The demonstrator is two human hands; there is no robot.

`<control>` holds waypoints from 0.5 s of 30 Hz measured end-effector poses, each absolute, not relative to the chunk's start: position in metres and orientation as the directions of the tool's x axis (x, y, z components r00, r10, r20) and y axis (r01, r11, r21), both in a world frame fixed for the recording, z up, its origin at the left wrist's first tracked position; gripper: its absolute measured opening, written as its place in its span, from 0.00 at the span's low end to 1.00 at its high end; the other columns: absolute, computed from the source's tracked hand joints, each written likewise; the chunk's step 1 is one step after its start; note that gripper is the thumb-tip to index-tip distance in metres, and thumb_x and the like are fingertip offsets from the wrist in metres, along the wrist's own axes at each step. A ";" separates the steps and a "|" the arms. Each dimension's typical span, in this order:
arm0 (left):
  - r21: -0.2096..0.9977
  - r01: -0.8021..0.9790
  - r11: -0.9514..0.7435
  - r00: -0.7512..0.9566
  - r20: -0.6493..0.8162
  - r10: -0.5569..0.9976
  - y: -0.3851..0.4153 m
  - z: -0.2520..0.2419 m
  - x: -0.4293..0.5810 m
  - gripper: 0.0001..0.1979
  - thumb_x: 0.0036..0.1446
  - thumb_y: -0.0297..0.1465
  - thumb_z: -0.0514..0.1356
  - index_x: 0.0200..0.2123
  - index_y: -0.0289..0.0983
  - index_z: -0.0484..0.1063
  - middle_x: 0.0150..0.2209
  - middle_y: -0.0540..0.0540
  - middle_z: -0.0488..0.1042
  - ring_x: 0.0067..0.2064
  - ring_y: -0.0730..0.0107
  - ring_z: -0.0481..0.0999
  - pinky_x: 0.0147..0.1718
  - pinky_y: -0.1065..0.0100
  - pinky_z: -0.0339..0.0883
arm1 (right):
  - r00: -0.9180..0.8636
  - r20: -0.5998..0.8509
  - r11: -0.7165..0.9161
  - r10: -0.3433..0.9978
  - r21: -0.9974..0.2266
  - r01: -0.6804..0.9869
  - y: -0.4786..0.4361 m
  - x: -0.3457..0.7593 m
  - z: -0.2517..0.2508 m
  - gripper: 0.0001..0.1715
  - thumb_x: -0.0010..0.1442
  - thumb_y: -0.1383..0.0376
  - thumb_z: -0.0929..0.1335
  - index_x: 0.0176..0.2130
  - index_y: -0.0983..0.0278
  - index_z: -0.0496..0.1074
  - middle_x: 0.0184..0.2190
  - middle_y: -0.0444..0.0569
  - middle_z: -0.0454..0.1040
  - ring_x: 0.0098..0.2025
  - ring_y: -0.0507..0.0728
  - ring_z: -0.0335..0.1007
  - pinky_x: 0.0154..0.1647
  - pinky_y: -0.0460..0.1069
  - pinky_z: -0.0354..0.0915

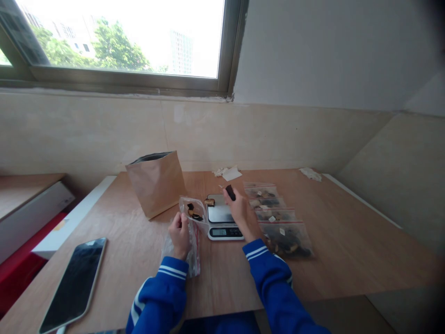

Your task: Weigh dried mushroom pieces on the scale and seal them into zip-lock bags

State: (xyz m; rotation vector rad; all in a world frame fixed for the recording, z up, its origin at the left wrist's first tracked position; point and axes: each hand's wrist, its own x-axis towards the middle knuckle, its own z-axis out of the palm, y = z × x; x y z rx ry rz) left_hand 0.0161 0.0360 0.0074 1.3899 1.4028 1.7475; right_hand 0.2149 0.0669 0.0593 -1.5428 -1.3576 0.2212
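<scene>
The right hand [239, 209] pinches a dark dried piece [230, 192] upright between its fingers [225, 195] over the digital kitchen scale [219, 214], nearer it than the left hand [180, 234] clenching a clear zip bag [199, 209].

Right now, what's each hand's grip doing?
Left hand: closed, holding a clear zip bag of dried pieces.
Right hand: closed, pinching a dark dried piece.
</scene>
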 end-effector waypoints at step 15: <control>0.910 0.217 -0.354 -0.339 0.410 0.847 0.035 0.009 0.016 0.19 0.61 0.39 0.52 0.20 0.39 0.54 0.19 0.55 0.54 0.23 0.75 0.54 0.23 0.71 0.50 | 0.133 0.375 0.350 0.917 -0.919 0.182 0.054 0.119 0.116 0.22 0.62 0.48 0.64 0.35 0.64 0.72 0.21 0.43 0.73 0.25 0.53 0.72 0.31 0.46 0.66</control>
